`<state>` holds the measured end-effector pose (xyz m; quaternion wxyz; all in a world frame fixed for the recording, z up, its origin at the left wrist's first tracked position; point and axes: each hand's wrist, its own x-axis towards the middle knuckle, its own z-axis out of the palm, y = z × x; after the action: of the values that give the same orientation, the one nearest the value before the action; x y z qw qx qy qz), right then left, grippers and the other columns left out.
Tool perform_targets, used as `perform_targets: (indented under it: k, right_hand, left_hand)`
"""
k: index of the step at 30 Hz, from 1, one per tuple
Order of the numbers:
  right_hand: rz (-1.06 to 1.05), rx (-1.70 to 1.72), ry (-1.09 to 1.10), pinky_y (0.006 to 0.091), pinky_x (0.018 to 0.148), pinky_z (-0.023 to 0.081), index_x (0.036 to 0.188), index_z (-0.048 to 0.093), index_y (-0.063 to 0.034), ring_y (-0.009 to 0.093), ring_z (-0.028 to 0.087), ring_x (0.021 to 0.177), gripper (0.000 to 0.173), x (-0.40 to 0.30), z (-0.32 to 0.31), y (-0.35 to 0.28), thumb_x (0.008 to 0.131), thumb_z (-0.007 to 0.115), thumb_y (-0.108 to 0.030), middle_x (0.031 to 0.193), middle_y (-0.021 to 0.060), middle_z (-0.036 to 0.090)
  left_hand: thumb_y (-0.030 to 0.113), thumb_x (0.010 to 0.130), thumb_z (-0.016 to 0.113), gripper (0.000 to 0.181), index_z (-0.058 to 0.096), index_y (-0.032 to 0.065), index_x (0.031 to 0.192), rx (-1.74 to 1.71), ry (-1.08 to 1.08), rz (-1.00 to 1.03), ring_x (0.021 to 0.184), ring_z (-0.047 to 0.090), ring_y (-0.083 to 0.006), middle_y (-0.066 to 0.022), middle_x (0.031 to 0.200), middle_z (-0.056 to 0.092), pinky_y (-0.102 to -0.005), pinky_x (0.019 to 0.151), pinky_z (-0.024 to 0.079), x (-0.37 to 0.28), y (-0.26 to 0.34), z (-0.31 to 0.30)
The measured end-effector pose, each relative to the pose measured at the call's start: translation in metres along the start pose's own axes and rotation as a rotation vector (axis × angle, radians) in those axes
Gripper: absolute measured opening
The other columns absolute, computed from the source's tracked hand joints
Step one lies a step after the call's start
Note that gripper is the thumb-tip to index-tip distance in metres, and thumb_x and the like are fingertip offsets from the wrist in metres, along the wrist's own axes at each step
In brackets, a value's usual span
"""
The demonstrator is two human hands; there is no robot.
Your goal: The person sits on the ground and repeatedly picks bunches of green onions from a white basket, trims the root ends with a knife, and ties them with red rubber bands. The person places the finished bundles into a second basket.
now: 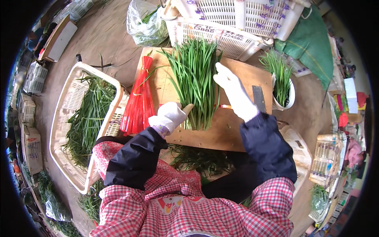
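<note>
A thick bunch of green garlic chives [197,80] lies on a wooden board [248,130], leaf tips pointing away from me and pale cut ends towards me. My left hand [171,115], in a white glove, rests at the bunch's lower left edge, its thumb against the stems. My right hand [234,89], also gloved in white, is raised at the bunch's right side with fingers extended. A red printed strip [223,106] runs under the chives. Left of them lies a bundle of red strips [142,100], tied near its top. A flat dark blade [259,97] lies by my right wrist.
A white plastic basket [56,130] of loose chives stands at the left. Right of the board is a white bucket [291,94] holding upright chives. White crates [245,14] and a clear plastic bag [136,26] stand beyond the board. Loose greens [201,160] lie below its near edge.
</note>
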<state>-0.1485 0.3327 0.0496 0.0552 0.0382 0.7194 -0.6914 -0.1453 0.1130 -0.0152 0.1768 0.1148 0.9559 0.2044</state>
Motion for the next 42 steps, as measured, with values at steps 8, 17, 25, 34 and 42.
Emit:
perform_targets:
  k: [8, 17, 25, 34, 42]
  right_hand:
    - [-0.156, -0.755, 0.068, 0.0310, 0.057, 0.048, 0.119, 0.062, -0.0096, 0.019, 0.059, 0.059, 0.043, -0.093, 0.003, 0.049, 0.079, 0.073, -0.023, 0.070, 0.0060, 0.062]
    - [-0.096, -1.021, 0.092, 0.0433, 0.060, 0.045, 0.136, 0.041, -0.0034, 0.035, 0.059, 0.067, 0.065, -0.071, 0.046, 0.112, 0.082, 0.067, -0.028, 0.071, 0.0174, 0.059]
    - [0.103, -0.878, 0.124, 0.0389, 0.071, 0.045, 0.134, 0.044, -0.0054, 0.035, 0.058, 0.085, 0.053, -0.076, 0.041, 0.086, 0.085, 0.062, -0.017, 0.092, 0.0205, 0.061]
    - [0.290, -0.284, 0.308, 0.0170, 0.045, 0.034, 0.137, 0.045, -0.0092, 0.003, 0.040, 0.050, 0.044, -0.128, 0.056, 0.043, 0.093, 0.049, -0.005, 0.067, -0.0025, 0.050]
    - [0.182, -0.314, -0.119, 0.0201, 0.061, 0.042, 0.125, 0.057, -0.0027, 0.006, 0.050, 0.067, 0.034, -0.028, 0.227, -0.036, 0.091, 0.051, -0.002, 0.081, 0.0033, 0.060]
  left_hand:
    - [0.048, 0.085, 0.055, 0.049, 0.065, 0.0046, 0.066, 0.085, 0.143, 0.149, 0.062, 0.061, -0.0375, -0.0172, 0.063, 0.062, -0.0465, 0.058, 0.048, 0.013, -0.009, 0.003]
    - [0.017, 0.070, 0.060, 0.011, 0.066, 0.0112, 0.063, 0.370, 0.127, 0.589, 0.052, 0.061, -0.0229, -0.0046, 0.059, 0.059, -0.0388, 0.039, 0.045, 0.022, 0.002, 0.023]
    - [0.044, 0.085, 0.055, 0.044, 0.065, 0.0051, 0.067, -0.144, 0.082, 0.197, 0.057, 0.060, -0.0358, -0.0161, 0.061, 0.061, -0.0436, 0.056, 0.049, -0.027, -0.014, -0.033]
    - [0.022, 0.092, 0.057, 0.034, 0.060, 0.0009, 0.119, -0.996, 0.339, -0.148, 0.089, 0.062, -0.0130, -0.0075, 0.096, 0.066, -0.0279, 0.082, 0.049, -0.162, -0.241, -0.165]
    - [0.016, 0.084, 0.063, 0.044, 0.055, 0.0052, 0.126, -0.734, 0.782, -0.464, 0.110, 0.060, -0.0214, -0.0127, 0.121, 0.062, -0.0284, 0.094, 0.045, -0.054, -0.456, -0.087]
